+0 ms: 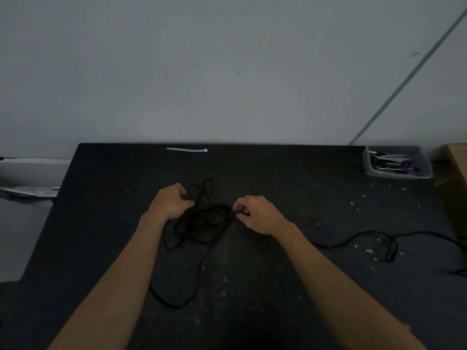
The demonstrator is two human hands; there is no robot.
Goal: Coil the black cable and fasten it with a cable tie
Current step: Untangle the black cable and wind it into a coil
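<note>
A tangled black cable point(202, 221) lies in a loose heap at the middle of the dark table point(101, 198). My left hand point(169, 202) grips the heap's left side with curled fingers. My right hand point(257, 213) pinches strands at the heap's right edge. One strand trails toward me and loops near the front. A white cable tie point(187, 150) lies flat at the table's far edge, well beyond both hands.
A clear plastic bin point(396, 164) of pens sits at the far right corner, beside a cardboard box point(454, 188). Another stretch of black cord point(366, 238) snakes across the right side. A grey wall rises behind the table. White flecks dot the surface.
</note>
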